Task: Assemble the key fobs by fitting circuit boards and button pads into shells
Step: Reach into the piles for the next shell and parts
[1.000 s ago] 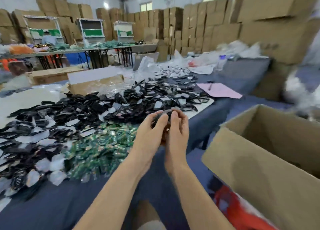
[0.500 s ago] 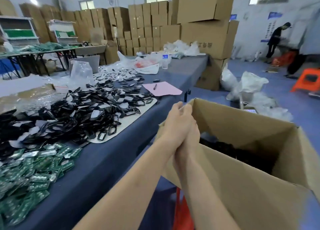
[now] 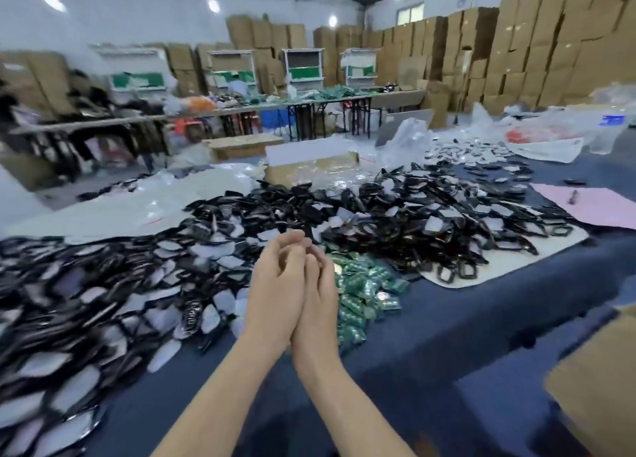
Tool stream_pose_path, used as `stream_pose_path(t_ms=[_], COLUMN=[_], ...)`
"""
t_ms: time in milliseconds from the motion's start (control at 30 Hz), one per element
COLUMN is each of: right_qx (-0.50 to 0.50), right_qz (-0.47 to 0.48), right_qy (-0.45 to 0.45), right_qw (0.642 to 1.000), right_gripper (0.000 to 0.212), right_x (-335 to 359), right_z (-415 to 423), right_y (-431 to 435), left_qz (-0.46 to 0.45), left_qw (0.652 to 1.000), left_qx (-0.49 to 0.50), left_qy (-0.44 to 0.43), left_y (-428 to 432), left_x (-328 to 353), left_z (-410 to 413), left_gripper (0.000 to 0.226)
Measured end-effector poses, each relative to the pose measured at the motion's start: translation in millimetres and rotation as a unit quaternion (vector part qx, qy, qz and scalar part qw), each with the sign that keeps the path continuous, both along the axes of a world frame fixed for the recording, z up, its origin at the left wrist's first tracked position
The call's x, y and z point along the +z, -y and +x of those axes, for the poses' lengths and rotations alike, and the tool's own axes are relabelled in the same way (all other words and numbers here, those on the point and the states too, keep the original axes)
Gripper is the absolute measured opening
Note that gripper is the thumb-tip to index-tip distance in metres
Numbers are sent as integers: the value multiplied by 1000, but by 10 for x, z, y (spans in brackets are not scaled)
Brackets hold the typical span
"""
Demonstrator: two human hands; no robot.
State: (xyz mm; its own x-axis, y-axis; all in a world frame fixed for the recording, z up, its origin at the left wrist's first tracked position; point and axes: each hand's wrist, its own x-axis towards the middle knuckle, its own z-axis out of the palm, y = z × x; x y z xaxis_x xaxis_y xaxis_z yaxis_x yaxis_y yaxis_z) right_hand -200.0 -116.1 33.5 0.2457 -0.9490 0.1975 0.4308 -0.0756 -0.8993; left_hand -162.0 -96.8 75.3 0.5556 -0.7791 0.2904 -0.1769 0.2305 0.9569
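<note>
Two hands pressed together over the parts piles

Both hands are held in front of the camera, palm against palm, above the near part of the worktop [image 3: 447, 322]. Left hand [image 3: 275, 291] and right hand [image 3: 318, 294] touch along their inner edges from wrist to fingers. Fingertips meet at the top; a small dark piece shows just above them, but whether it is gripped or belongs to the pile behind cannot be told. Whether anything lies between the palms cannot be told either.

Worktop is covered in dark blue cloth. Black shells [image 3: 395, 215] lie in a broad heap across the middle, many with pale rectangular patches. A second spread of black and pale parts [image 3: 86, 301] fills the left side, blurred toward the edge. Green circuit boards [image 3: 364, 284] sit in a loose pile just right of the hands, touching the heap of shells. Button pads cannot be picked out separately.

Pink sheet [image 3: 592, 205] lies flat at the far right with a pen-like item on it. Corner of an open cardboard box [image 3: 599, 381] shows at the lower right. Clear plastic bags [image 3: 409, 139] sit beyond the heap. Stacked cartons [image 3: 537, 43] line the back wall.
</note>
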Motion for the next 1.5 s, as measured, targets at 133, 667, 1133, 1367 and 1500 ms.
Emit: stream_pose_path(t_ms=[133,667,1133,1367,1500], right_qx=[86,-23,14,11,43], right_qz=[-51,-311,-395,-437,-440], right_qy=[-106,-310,-332,-330,-337], right_qw=[989,898,857,837,831], right_gripper=[22,29,31,28,34], right_x=[-191,-430,-573,-559,-527], right_z=[767,1817,1895,1884,1864], right_y=[-282,556,474,400,347], left_qz=[33,360,358,328,267], left_qw=[993,779,770,806,838], left_qx=[104,304,278,255,277], left_qy=[33,413,450,422,387], left_y=[-395,-394,-416,-447,-508], left_x=[-265,-752,-899,-891,-734], left_z=[770,2503,2510,2512,2585], left_gripper=[27,34,39,37,35])
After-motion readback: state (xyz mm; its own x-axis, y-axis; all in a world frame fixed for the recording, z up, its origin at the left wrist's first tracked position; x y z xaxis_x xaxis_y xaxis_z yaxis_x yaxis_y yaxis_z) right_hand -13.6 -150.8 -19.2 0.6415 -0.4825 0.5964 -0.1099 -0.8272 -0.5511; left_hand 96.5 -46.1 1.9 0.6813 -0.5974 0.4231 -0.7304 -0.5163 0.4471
